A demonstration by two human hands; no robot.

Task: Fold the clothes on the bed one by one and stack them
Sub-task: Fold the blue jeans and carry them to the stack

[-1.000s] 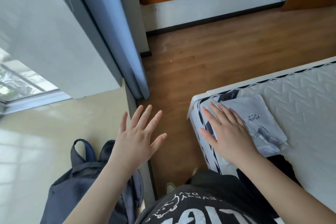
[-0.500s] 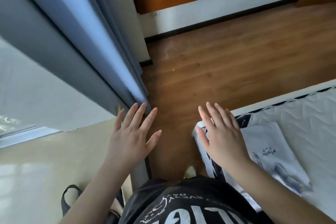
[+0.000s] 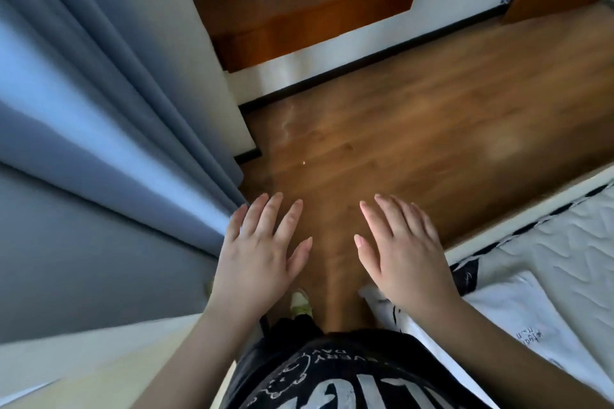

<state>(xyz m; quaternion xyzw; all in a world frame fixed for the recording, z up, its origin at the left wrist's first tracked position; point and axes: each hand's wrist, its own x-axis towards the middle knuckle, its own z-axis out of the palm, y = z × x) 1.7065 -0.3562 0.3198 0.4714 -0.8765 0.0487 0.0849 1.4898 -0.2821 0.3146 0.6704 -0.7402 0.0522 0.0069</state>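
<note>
A folded white garment [image 3: 518, 319] with small dark print lies on the corner of the quilted white mattress [image 3: 571, 242] at the lower right. My right hand [image 3: 402, 249] hovers with fingers spread just left of that corner, above the wooden floor, touching nothing. Further left, my left hand [image 3: 262, 249] is held out flat with straight fingers beside the blue curtain. Both hands are empty.
A blue curtain [image 3: 99, 93] hangs along the left. A wooden wall shelf [image 3: 315, 7] with small metal objects on it is at the top. Brown wooden floor [image 3: 415, 129] runs between curtain and bed. My black printed shirt fills the bottom edge.
The view has swung up and away from the bed. My right hand has lifted off the folded white garment and now hovers over the floor; my left hand stays spread.
</note>
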